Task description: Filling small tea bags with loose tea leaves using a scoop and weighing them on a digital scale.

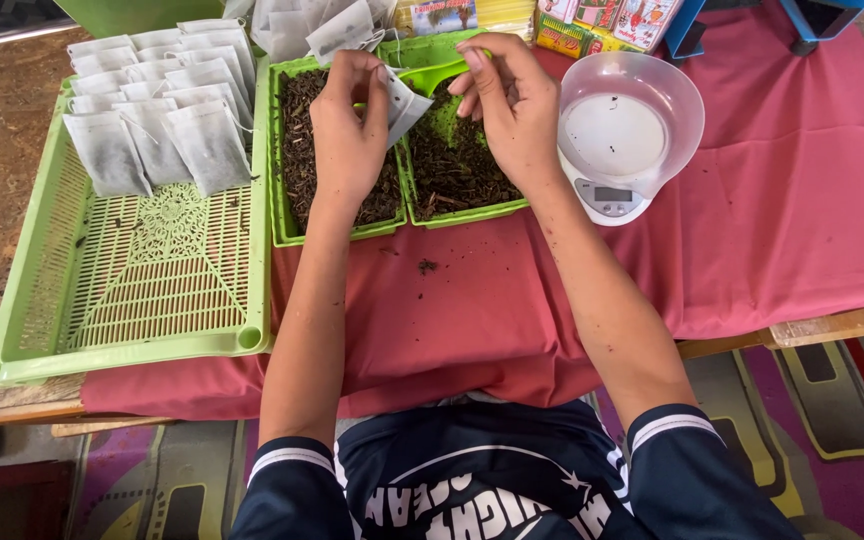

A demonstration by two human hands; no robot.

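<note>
I see my left hand (347,130) pinching a small white tea bag (402,103); my right hand (507,100) curls beside it, its grip hidden, the green scoop (430,75) half covered.

A white kitchen scale (617,150) with a clear bowl is set on the pink tablecloth (782,200). Colourful packets (602,22) are lined along the far edge. A patterned mat (822,400) is spread below.

You are seated at a small tea-packing workbench: green plastic trays of loose dried leaf (337,140), rows of filled white paper sachets (157,100), white digital kitchen scale (624,130)
</note>
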